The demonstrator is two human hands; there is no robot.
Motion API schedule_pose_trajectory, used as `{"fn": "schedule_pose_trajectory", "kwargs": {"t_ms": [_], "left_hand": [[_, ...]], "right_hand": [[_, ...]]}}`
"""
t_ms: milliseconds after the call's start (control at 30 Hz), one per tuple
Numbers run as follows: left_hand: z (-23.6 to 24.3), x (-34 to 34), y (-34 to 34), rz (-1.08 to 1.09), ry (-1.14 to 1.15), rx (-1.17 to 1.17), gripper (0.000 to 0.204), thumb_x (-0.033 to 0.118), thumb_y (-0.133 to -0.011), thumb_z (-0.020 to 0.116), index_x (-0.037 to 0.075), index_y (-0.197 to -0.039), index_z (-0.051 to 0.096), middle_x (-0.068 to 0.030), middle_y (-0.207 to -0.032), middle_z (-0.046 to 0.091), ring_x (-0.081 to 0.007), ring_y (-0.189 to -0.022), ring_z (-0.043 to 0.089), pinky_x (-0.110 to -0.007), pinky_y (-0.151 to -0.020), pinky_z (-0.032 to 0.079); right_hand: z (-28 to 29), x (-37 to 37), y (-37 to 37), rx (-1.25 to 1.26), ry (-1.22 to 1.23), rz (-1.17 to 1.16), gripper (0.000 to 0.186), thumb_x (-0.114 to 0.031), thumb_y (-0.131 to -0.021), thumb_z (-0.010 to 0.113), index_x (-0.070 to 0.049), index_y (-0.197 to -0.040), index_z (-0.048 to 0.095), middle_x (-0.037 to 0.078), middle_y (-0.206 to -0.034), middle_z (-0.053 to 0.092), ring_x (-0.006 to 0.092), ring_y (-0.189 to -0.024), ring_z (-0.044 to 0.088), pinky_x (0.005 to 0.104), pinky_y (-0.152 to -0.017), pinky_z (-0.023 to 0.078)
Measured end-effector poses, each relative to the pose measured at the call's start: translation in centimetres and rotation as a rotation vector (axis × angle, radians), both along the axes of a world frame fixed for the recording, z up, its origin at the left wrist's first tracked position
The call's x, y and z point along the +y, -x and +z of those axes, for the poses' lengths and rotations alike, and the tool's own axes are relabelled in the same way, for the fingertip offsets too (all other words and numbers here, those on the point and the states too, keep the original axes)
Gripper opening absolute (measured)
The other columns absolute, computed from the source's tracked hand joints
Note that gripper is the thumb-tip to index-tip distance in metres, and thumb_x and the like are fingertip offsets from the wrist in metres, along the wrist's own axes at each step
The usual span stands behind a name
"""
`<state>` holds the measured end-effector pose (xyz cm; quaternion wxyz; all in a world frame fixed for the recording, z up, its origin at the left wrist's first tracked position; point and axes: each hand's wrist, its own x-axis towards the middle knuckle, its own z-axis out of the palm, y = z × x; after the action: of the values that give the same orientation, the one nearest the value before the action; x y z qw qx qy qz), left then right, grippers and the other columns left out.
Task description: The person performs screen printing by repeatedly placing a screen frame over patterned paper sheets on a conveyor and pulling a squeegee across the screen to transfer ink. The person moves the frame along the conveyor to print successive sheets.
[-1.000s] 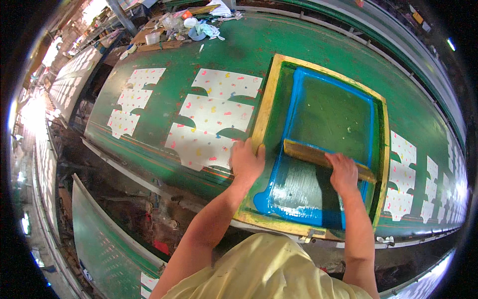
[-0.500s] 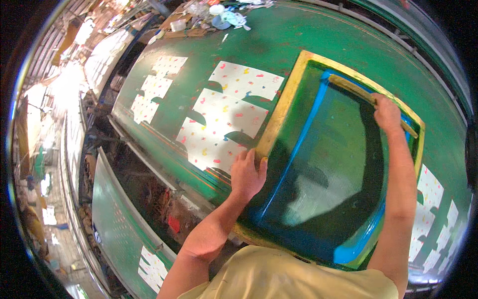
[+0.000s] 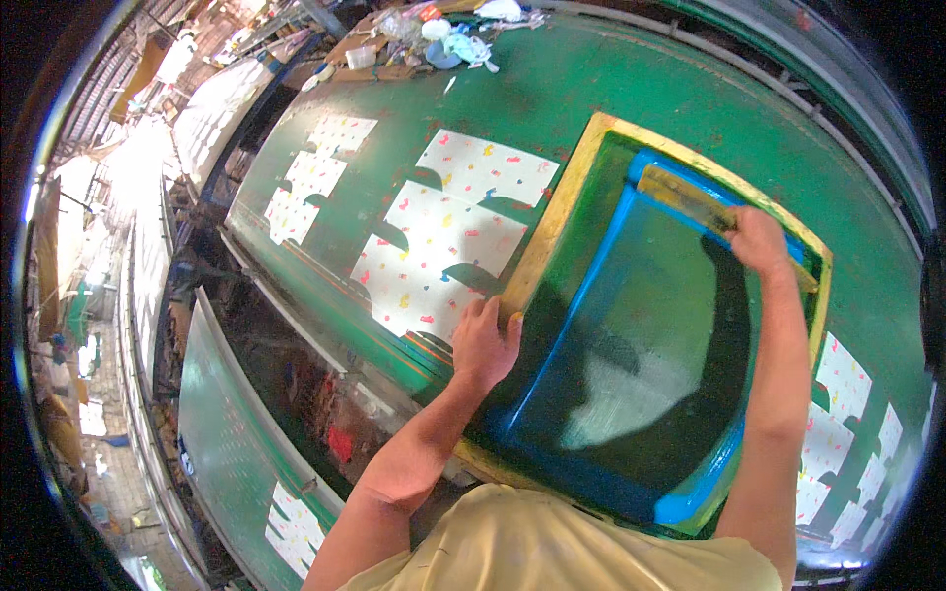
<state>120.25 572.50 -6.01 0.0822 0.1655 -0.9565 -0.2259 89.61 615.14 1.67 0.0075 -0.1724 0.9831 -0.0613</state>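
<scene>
A screen-printing frame (image 3: 558, 219) with yellowish wooden sides lies on the green table in front of me. My left hand (image 3: 485, 340) is closed around its left side, the thumb on the inner edge. Inside, at the far end, my right hand (image 3: 759, 239) grips a wooden squeegee (image 3: 680, 200) from above; fingers hide part of its right half. Blue ink (image 3: 678, 506) lines the mesh along the left, near and right borders, and more lies behind the squeegee. The dark green mesh (image 3: 662, 300) between is partly shadowed by me.
White cut pieces with small coloured prints (image 3: 453, 241) lie left of the frame, others (image 3: 315, 182) farther left and more (image 3: 828, 443) at right. Tubs and rags (image 3: 455, 44) clutter the far end of the green table (image 3: 552, 74). A gap separates it from another green table (image 3: 222, 433).
The squeegee has tilted, showing more of its broad face, and sits slightly nearer me within the frame. My right hand moved with it. My left hand keeps its hold on the frame.
</scene>
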Motion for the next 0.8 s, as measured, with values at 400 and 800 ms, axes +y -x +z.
{"fn": "schedule_pose_trajectory", "kwargs": {"t_ms": [400, 800], "left_hand": [[-0.6, -0.8, -0.8, -0.082, -0.044, 0.201, 0.053, 0.031, -0.102, 0.078, 0.001, -0.145, 0.066, -0.0245, -0.127, 0.068, -0.0473, -0.121, 0.065, -0.060, -0.101, 0.056], [-0.5, -1.3, -1.5, -0.128, -0.030, 0.256, 0.053, 0.035, -0.104, 0.078, -0.003, -0.140, 0.066, -0.0239, -0.125, 0.071, -0.0439, -0.117, 0.068, -0.056, -0.099, 0.058]], "right_hand": [[1.5, -6.1, -29.1, -0.038, -0.033, 0.039, 0.034, -0.017, -0.091, 0.085, -0.017, -0.125, 0.084, 0.016, -0.115, 0.082, 0.0401, -0.108, 0.080, 0.0542, -0.094, 0.065], [1.5, -11.3, -50.8, 0.022, 0.031, 0.074, 0.043, -0.008, -0.082, 0.082, -0.015, -0.125, 0.083, 0.013, -0.114, 0.079, 0.0389, -0.110, 0.076, 0.0522, -0.097, 0.062]]}}
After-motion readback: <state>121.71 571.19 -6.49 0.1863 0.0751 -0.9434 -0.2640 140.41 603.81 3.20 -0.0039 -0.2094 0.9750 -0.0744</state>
